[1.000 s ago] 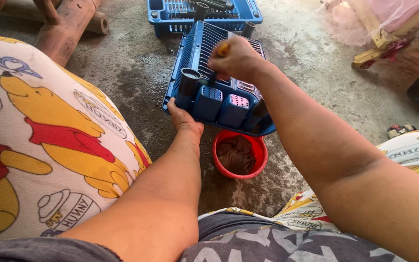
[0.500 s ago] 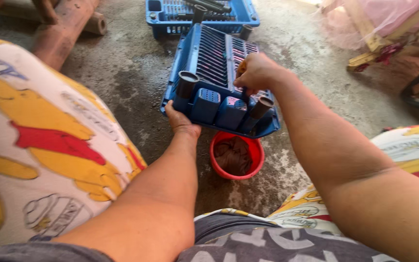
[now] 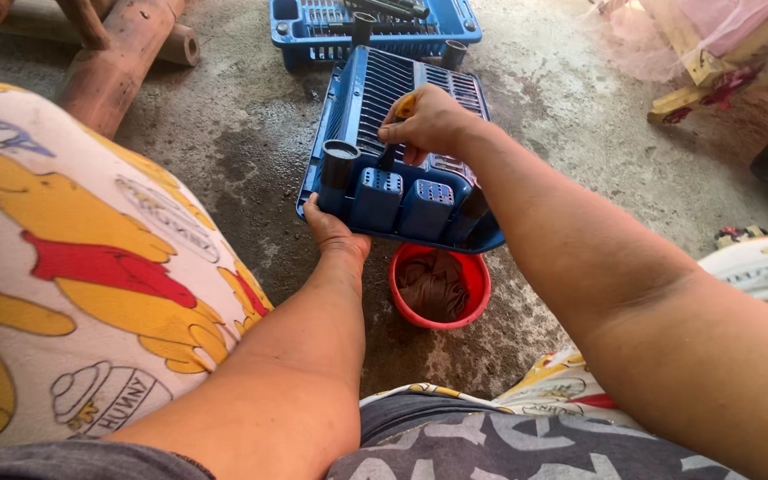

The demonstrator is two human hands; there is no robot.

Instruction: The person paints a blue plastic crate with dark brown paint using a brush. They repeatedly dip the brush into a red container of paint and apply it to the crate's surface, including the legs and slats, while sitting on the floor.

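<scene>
- One view only, worn on the head, looking steeply down and forward over both forearms.
- It sits close: the knees fill the lower corners.
- The grip on the blue tray (image 3: 375, 187) falls just above frame centre, concrete floor (image 3: 251, 151) beyond.

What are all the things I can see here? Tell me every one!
blue slotted tray: 1, blue, tilted up over the floor, held in the middle
yellow-handled tool: 1, yellow, pinched against the tray
red bowl: 1, red with brown stuff inside, on the floor under the tray
second blue tray: 1, blue, farther back at the top
rusty pipes: a few, brown, top left
wooden frame: 1, pale wood with pink netting, top right
concrete floor: grey, stained
cartoon-print cloth: yellow and red, on the knees
left hand: props the tray's near edge
right hand: grips the tool
</scene>
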